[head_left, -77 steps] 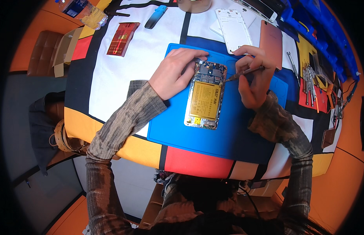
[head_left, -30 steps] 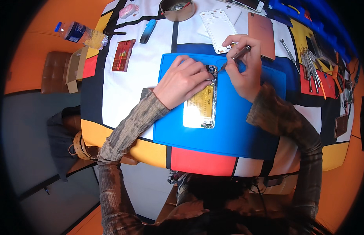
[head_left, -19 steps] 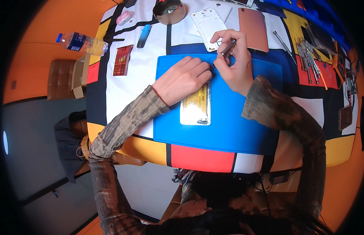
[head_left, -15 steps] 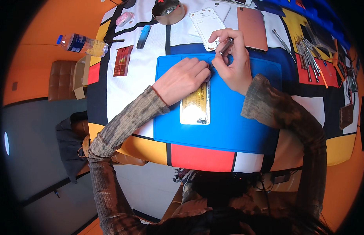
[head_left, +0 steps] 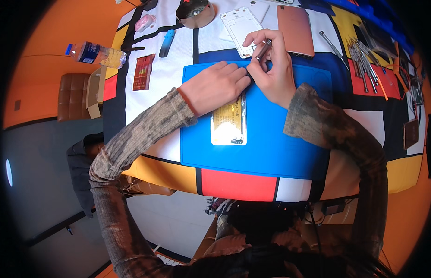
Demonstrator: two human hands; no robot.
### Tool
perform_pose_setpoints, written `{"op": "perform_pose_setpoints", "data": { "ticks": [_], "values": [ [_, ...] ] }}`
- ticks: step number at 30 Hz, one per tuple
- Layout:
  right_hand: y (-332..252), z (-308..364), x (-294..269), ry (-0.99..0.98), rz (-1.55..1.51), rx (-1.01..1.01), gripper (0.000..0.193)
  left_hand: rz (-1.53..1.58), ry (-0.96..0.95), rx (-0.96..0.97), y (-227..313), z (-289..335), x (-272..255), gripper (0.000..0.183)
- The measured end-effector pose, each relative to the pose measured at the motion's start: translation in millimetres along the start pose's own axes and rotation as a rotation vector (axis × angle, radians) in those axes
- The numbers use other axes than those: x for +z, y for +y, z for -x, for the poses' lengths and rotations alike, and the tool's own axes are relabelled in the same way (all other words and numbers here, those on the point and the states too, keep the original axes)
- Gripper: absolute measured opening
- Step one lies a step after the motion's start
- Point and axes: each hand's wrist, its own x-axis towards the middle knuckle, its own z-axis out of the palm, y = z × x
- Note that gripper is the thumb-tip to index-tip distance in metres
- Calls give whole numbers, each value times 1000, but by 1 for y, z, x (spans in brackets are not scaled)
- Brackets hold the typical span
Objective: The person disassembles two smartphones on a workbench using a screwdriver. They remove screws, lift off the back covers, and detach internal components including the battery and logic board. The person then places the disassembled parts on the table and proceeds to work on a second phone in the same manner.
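An opened phone (head_left: pixel 229 121) with a gold-coloured battery lies on the blue mat (head_left: pixel 280 153). My left hand (head_left: pixel 216 87) rests over its far end, fingers curled and closed; their tips, and anything they hold, are hidden. Close beside it, my right hand (head_left: pixel 276 69) grips a metal screwdriver (head_left: pixel 263 50) by its shiny cylindrical handle. The tool leans up and to the right, its lower end out of sight between my two hands. Just beyond my right fingers lies a white phone frame (head_left: pixel 241 28), with an orange-brown phone cover (head_left: pixel 295 30) to its right.
Several screwdrivers (head_left: pixel 362 65) lie at the right, with a silver tool (head_left: pixel 333 44) nearer the mat. A round metal bowl (head_left: pixel 195 14), a blue-and-black tool (head_left: pixel 166 43), a red packet (head_left: pixel 143 72) and a plastic bottle (head_left: pixel 96 54) are at the left. A dark phone (head_left: pixel 410 134) lies far right.
The whole view has shifted slightly. My left elbow has swung outward to the left. Both hands stay close together over the phone's far end, and the screwdriver is still in my right hand.
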Motion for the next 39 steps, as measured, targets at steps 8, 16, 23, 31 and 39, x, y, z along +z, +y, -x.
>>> {"op": "perform_pose_setpoints", "data": {
  "ticks": [8, 16, 23, 31, 39],
  "values": [
    [1, -1, 0, 13, -28, 40, 36, 100, -15, -115, 5, -2, 3, 25],
    [2, -1, 1, 20, -33, 50, 35, 59, -18, -148, 10, -2, 5, 26],
    [1, -2, 1, 29, -48, 60, 35, 163, -82, -251, 12, -4, -2, 26],
    [2, -2, 0, 19, -13, 50, 35, 339, -159, -148, -4, 5, -9, 17],
    [2, -2, -1, 9, -6, 73, 35, 230, -169, -96, -6, 0, -5, 18]
  ]
}}
